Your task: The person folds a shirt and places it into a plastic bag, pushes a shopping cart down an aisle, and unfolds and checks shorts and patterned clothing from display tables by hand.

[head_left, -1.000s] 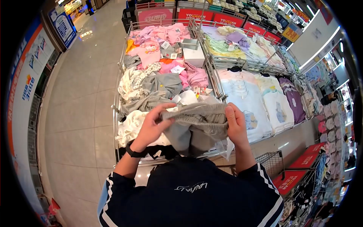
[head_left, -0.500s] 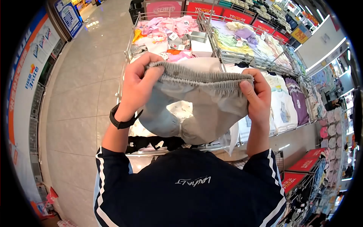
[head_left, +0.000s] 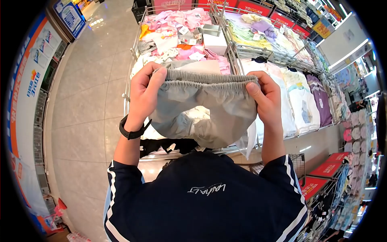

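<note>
A pair of small grey pants (head_left: 229, 105) with a gathered elastic waistband hangs between my hands, the waistband stretched nearly level. My left hand (head_left: 147, 88) grips its left end, thumb on top. At the other end my right hand (head_left: 266, 94) pinches the band between thumb and curled fingers. The legs hang down, and through the gap between them light patterned cloth shows. A black band (head_left: 133, 128) circles my left wrist. Beneath the pants, dark garments (head_left: 181, 146) lie along the near edge of the display rack.
Pink folded clothes (head_left: 177, 20) and a white box (head_left: 215, 43) lie in the rack ahead. To the right are white shirts (head_left: 302, 103) and a purple garment (head_left: 318, 99). Metal rails (head_left: 278, 60) divide the bins. Tiled floor (head_left: 80, 105) runs along the left.
Both hands still hold the grey pants. The waistband is now more level and has shifted slightly left at its right end. My left hand is slightly lower, and the view has shifted a little.
</note>
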`<state>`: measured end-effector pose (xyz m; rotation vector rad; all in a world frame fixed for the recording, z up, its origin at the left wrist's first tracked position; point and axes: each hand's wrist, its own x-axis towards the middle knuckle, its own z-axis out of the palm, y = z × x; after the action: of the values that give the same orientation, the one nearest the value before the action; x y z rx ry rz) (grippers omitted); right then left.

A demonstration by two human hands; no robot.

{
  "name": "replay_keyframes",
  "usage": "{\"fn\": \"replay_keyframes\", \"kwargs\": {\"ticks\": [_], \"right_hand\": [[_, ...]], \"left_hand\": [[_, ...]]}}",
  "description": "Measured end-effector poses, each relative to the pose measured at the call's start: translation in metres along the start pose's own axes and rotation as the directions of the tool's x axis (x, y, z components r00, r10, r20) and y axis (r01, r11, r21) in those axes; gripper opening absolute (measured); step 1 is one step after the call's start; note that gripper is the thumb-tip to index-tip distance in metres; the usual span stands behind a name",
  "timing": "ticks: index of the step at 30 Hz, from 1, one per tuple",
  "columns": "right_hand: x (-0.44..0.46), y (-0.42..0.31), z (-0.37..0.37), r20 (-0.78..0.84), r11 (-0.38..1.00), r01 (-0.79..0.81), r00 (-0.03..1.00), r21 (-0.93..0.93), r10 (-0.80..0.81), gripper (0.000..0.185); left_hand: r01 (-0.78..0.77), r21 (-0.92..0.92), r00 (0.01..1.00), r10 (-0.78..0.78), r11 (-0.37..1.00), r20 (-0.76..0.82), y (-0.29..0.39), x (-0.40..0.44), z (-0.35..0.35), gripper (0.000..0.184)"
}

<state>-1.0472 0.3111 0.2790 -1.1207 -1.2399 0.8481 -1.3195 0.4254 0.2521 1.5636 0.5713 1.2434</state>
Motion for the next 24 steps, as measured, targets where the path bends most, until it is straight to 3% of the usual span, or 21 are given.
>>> {"fn": "replay_keyframes", "kwargs": {"ticks": [3,6,9,12,16,19,22,24], "right_hand": [[0.000,0.004,-0.003,-0.010,0.999,-0.029,1.000,0.029,0.029,0.019],[0.001,0.008,-0.009,0.013,0.997,-0.038,0.999,0.074,0.037,0.019],[0.000,0.008,-0.010,0.012,0.996,-0.035,0.999,0.083,0.034,0.019],[0.001,0.005,-0.008,-0.009,0.994,-0.039,0.999,0.102,0.040,0.018],[0.000,0.007,-0.007,-0.010,0.992,-0.051,0.999,0.112,0.053,0.017],[-0.007,0.010,-0.010,0.036,0.997,-0.080,0.996,0.020,0.079,0.017],[-0.017,0.014,-0.017,0.095,0.995,-0.073,0.992,-0.062,0.079,0.017],[-0.022,0.011,-0.014,0.131,0.998,-0.063,0.990,0.008,0.061,0.017]], "left_hand": [[0.043,0.161,0.998,-0.049,0.986,0.028,0.002,-0.002,0.000,0.010],[-0.104,0.226,0.992,0.086,0.969,0.089,-0.004,-0.002,0.009,0.014],[-0.390,0.318,0.914,0.321,0.864,0.248,-0.013,0.006,0.004,0.017],[-0.365,0.397,0.904,0.218,0.842,0.368,-0.001,0.002,0.003,0.019],[-0.328,0.563,0.919,0.117,0.759,0.377,-0.013,-0.005,0.002,0.027],[-0.263,0.603,0.958,0.131,0.753,0.255,-0.022,-0.009,-0.006,0.027],[-0.285,0.262,0.958,0.271,0.922,0.091,-0.010,-0.013,-0.010,0.024],[-0.271,0.177,0.952,0.237,0.946,0.195,0.010,-0.019,-0.008,0.021]]}}
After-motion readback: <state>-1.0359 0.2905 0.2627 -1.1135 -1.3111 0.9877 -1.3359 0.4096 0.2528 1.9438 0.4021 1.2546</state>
